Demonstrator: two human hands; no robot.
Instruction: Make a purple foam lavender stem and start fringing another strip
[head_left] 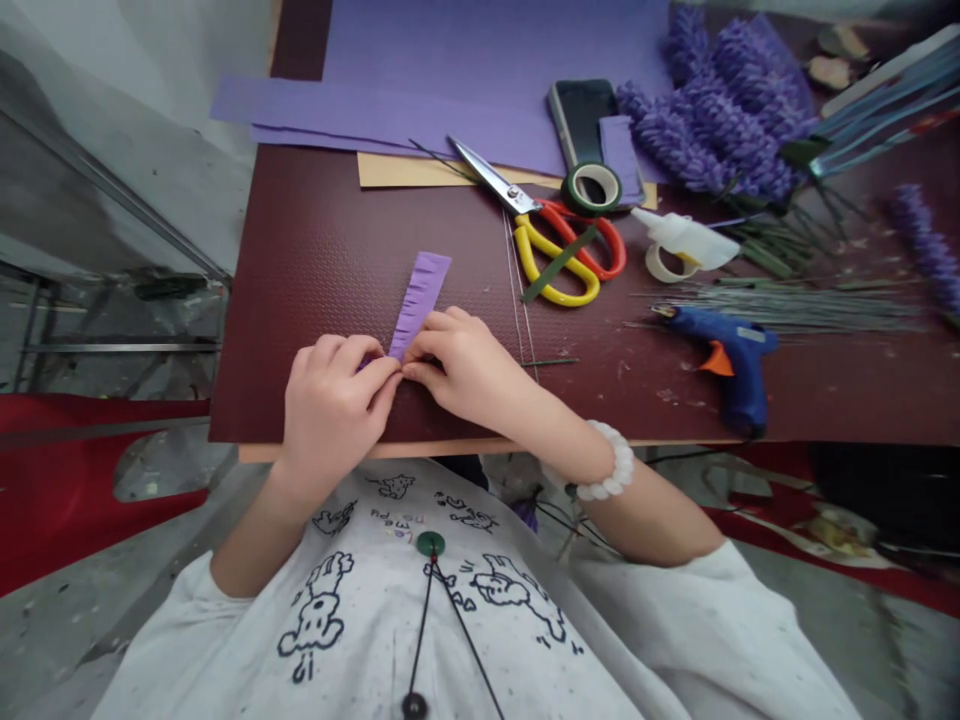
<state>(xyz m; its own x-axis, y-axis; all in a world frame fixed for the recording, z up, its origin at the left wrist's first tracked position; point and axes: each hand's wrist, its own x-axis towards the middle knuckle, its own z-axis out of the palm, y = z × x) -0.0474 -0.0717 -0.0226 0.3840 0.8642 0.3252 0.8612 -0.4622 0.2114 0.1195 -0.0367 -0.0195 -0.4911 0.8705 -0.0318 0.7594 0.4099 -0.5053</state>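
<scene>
So, the purple fringed strip [421,292] sits just left of the middle of the frame. It lies flat on the dark red table [315,250] and slants up to the right, with the little cuts showing along its left edge. Its lower end is caught between both hands. The left hand [334,405] has thumb and fingertips pressed together on that end, and the right hand [466,368] pinches it from the other side, so the two sets of fingertips touch. The very bottom of the strip is hidden under the fingers, so I can't tell if it's rolled or folded there. There's a white bead bracelet [611,462] on the right wrist.

Just right of the hands a thin wire [520,290] runs up the table. Further up and right are the scissors [559,250], with red and yellow handles and blades pointing to the upper left. Above them a roll of green tape [592,186] rests against a phone [581,118]. A white glue bottle [686,240] lies right of the scissors. The blue glue gun [731,365] is at lower right on the table, with a bundle of green stems [795,305] between the two. Purple paper sheets [450,105] fill the top of the frame over a tan sheet [405,172], and purple flower spikes [720,115] are piled at upper right.
</scene>
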